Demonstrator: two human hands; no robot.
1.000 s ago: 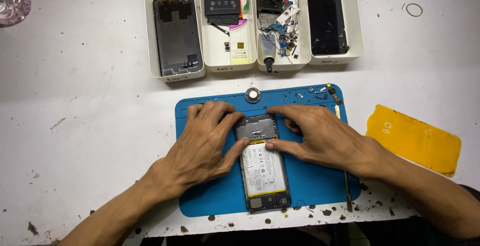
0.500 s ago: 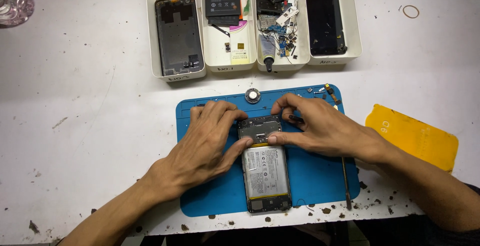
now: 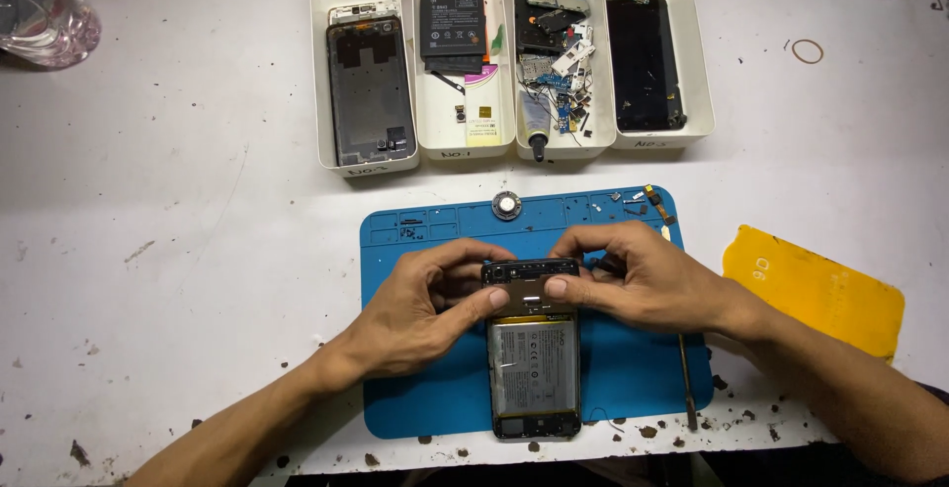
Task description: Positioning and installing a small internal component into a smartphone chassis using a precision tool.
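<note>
An opened phone [image 3: 534,368] lies lengthwise on a blue work mat [image 3: 435,398], its battery and inner frame showing. My left hand [image 3: 430,304] grips the phone's upper left corner, thumb pressed on the metal plate below the top edge. My right hand [image 3: 638,279] holds the upper right corner, thumb on the same plate, fingers curled over the top. A thin metal tool [image 3: 685,378] lies on the mat just right of the phone, under my right wrist.
Several white bins [image 3: 425,141] stand at the back with a phone back cover, a battery, small parts and a dark screen. A yellow sheet [image 3: 820,294] lies right of the mat. A small round part [image 3: 506,206] sits at the mat's top edge. Dirt specks dot the white table.
Both hands have drawn up to the phone's top end, and the thumbs now press on the plate. The phone has stayed in place on the mat.
</note>
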